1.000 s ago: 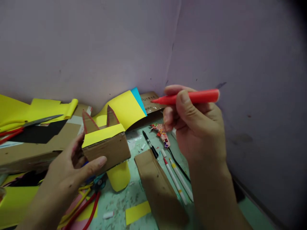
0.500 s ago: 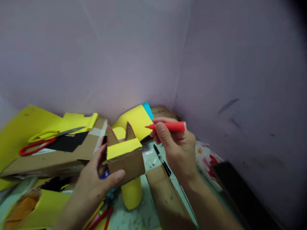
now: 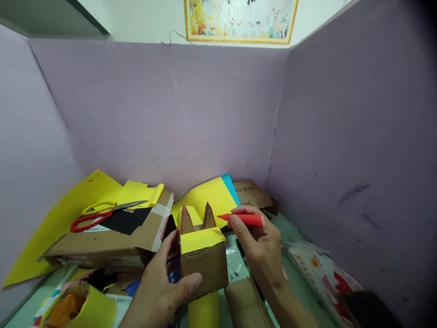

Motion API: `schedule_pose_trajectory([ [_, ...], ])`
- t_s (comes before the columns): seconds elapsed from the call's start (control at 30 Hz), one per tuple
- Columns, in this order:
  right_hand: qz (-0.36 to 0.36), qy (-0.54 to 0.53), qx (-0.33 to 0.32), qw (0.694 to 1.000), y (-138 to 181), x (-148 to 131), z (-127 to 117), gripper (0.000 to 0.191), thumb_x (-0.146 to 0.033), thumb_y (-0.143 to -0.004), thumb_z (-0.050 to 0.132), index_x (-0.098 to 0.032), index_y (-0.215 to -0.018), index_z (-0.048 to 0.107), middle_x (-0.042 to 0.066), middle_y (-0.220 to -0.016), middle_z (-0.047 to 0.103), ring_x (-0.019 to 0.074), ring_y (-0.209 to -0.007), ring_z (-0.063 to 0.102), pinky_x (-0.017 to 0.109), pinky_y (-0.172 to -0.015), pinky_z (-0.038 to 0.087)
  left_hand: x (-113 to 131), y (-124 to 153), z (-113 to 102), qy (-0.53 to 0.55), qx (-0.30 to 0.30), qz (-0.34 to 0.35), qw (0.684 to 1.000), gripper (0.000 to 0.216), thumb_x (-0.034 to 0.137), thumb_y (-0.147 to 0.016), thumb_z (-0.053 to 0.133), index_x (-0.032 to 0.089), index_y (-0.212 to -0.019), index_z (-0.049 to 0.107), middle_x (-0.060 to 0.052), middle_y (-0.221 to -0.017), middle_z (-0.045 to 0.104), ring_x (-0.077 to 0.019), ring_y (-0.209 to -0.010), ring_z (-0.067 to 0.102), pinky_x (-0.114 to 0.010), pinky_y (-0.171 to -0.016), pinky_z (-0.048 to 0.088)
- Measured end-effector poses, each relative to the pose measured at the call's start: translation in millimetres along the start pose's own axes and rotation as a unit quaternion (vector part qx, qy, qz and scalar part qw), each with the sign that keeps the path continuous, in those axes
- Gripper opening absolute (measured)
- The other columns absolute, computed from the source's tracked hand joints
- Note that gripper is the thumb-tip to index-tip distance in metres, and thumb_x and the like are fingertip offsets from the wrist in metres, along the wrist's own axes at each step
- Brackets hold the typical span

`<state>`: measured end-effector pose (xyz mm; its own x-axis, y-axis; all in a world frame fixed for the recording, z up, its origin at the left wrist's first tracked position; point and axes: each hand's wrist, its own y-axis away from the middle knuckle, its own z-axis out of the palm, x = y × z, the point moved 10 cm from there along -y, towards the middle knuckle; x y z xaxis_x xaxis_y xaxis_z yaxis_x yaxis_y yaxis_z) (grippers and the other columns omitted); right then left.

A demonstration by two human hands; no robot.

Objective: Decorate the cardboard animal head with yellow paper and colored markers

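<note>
My left hand (image 3: 160, 284) grips a small cardboard box (image 3: 204, 265) with a yellow paper top and two pointed cardboard ears edged in red; the thumb lies across its front face. My right hand (image 3: 260, 248) pinches a red marker (image 3: 244, 219), held level, its tip pointing left just right of the ears and not touching them. Below the box a yellow paper roll (image 3: 204, 312) stands on the green table.
Purple partition walls close in the back and both sides. Red-handled scissors (image 3: 102, 214) lie on a flattened cardboard piece (image 3: 112, 241) with yellow sheets (image 3: 68, 214) at left. A cardboard strip (image 3: 247, 307) lies under my right wrist; a patterned sheet (image 3: 322, 273) lies at right.
The view has tilted up and pulled back, showing the whole booth and a picture above. Box and marker now sit lower in view, and the marker tip has come closer to the ears.
</note>
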<state>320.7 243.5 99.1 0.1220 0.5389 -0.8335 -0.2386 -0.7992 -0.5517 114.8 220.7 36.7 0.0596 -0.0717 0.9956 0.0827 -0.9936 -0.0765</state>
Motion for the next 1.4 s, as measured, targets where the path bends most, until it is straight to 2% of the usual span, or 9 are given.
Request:
schedule_pose_trajectory([
  [0.1,-0.016,0.005,-0.007,1.0,1,-5,2,0.02,-0.036,-0.083,0.055,-0.018,-0.079,0.063,0.001,-0.064,0.062,0.0153,-0.059,0.058,0.026,-0.054,0.044,-1,-1,-1,0.006,0.004,0.006,1.0,0.08,0.036,-0.057,0.077,0.018,-0.128,0.045,-0.014,-0.128,0.058,-0.0341,-0.117,0.054,-0.038,-0.093,0.048],
  [0.27,-0.029,0.035,0.044,0.998,5,-10,-4,0.023,-0.035,-0.086,0.052,-0.019,-0.071,0.059,-0.002,-0.058,0.057,0.0126,-0.053,0.054,0.022,-0.048,0.04,-4,-1,-1,0.02,-0.001,0.02,1.0,0.082,0.038,-0.057,0.077,0.017,-0.129,0.045,-0.015,-0.132,0.055,-0.035,-0.118,0.053,-0.042,-0.096,0.046],
  [0.43,-0.113,0.106,-0.009,0.988,7,-27,8,0.019,-0.029,-0.086,0.052,-0.019,-0.073,0.061,-0.001,-0.061,0.06,0.0126,-0.054,0.055,0.022,-0.051,0.043,-10,-2,-1,0.019,-0.001,0.012,1.0,0.085,0.043,-0.057,0.076,0.017,-0.131,0.041,-0.016,-0.13,0.055,-0.0348,-0.117,0.054,-0.042,-0.093,0.048],
  [0.6,-0.139,0.1,-0.027,0.985,7,-27,13,0.013,-0.027,-0.085,0.054,-0.02,-0.077,0.063,0.001,-0.066,0.065,0.0137,-0.058,0.059,0.022,-0.053,0.046,-8,-3,-1,0.01,0.0,0.009,1.0,0.084,0.041,-0.056,0.076,0.017,-0.13,0.044,-0.015,-0.127,0.058,-0.0345,-0.115,0.055,-0.039,-0.091,0.049],
  [0.73,-0.14,0.103,-0.022,0.984,7,-26,14,0.01,-0.026,-0.085,0.055,-0.02,-0.084,0.064,0.002,-0.073,0.068,0.0148,-0.063,0.062,0.024,-0.058,0.05,-8,-1,-2,0.008,0.014,-0.008,1.0,0.085,0.042,-0.054,0.076,0.016,-0.129,0.045,-0.016,-0.124,0.061,-0.036,-0.109,0.059,-0.04,-0.088,0.051],
  [0.93,-0.143,0.11,-0.037,0.983,7,-25,16,0.01,-0.024,-0.084,0.056,-0.02,-0.087,0.065,0.003,-0.078,0.07,0.0154,-0.069,0.066,0.024,-0.063,0.051,2,3,1,-0.006,-0.003,-0.021,1.0,0.085,0.039,-0.058,0.075,0.014,-0.132,0.04,-0.017,-0.128,0.057,-0.0341,-0.114,0.056,-0.039,-0.092,0.049],
  [1.1,-0.136,0.131,-0.048,0.981,7,-24,18,0.009,-0.024,-0.083,0.057,-0.02,-0.08,0.064,0.0,-0.072,0.069,0.0139,-0.065,0.065,0.023,-0.06,0.049,7,2,-1,-0.011,-0.002,-0.006,1.0,0.08,0.038,-0.059,0.075,0.016,-0.13,0.045,-0.014,-0.128,0.058,-0.0337,-0.116,0.055,-0.038,-0.093,0.048],
  [1.23,-0.134,0.111,-0.04,0.984,7,-25,17,0.009,-0.024,-0.084,0.057,-0.021,-0.088,0.065,0.001,-0.08,0.071,0.0141,-0.071,0.066,0.022,-0.064,0.05,5,1,-1,-0.009,0.001,0.003,1.0,0.08,0.037,-0.059,0.075,0.018,-0.13,0.045,-0.012,-0.131,0.056,-0.0324,-0.119,0.052,-0.037,-0.096,0.045],
  [1.4,-0.15,0.115,-0.038,0.981,7,-26,16,0.007,-0.022,-0.084,0.058,-0.02,-0.084,0.064,0.0,-0.076,0.07,0.0128,-0.068,0.065,0.021,-0.063,0.049,3,1,4,-0.008,-0.035,-0.003,0.999,0.085,0.04,-0.061,0.073,0.014,-0.134,0.038,-0.015,-0.133,0.054,-0.0332,-0.12,0.051,-0.039,-0.096,0.046],
])
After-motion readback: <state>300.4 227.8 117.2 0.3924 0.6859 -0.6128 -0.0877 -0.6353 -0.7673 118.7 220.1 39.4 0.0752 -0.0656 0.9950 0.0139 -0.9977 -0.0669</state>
